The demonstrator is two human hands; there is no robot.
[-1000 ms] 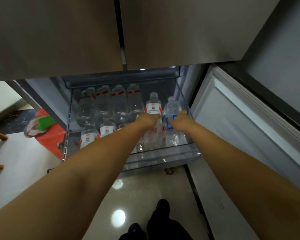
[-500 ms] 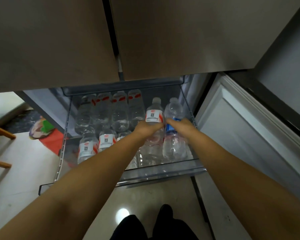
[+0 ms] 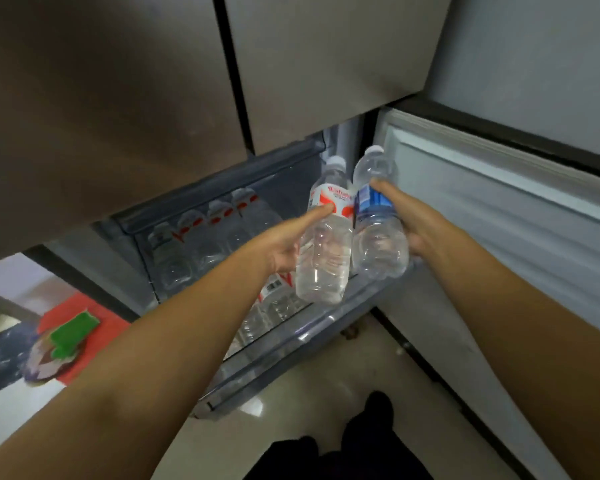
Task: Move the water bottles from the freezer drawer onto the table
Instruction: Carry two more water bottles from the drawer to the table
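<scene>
My left hand [image 3: 284, 242] grips a clear water bottle with a red-and-white label [image 3: 324, 251], lifted above the freezer drawer's [image 3: 291, 344] front rim. Beside it on the right, my right hand [image 3: 413, 220] holds a clear bottle with a blue label [image 3: 378, 233], also raised out of the drawer. The two bottles touch side by side, tilted with caps pointing away. Several more red-labelled bottles [image 3: 222, 233] lie in the drawer behind and below; my left forearm hides some of them.
The fridge's closed upper doors [image 3: 153, 98] hang overhead. The open freezer door [image 3: 499, 220] stands to the right. On the floor at left lie a red mat [image 3: 80, 313] and a green-and-brown object [image 3: 63, 344]. My dark shoes [image 3: 343, 448] stand on glossy tile.
Both hands have lifted their bottles up and out of the drawer, toward me. The view has swung and tilted to the right.
</scene>
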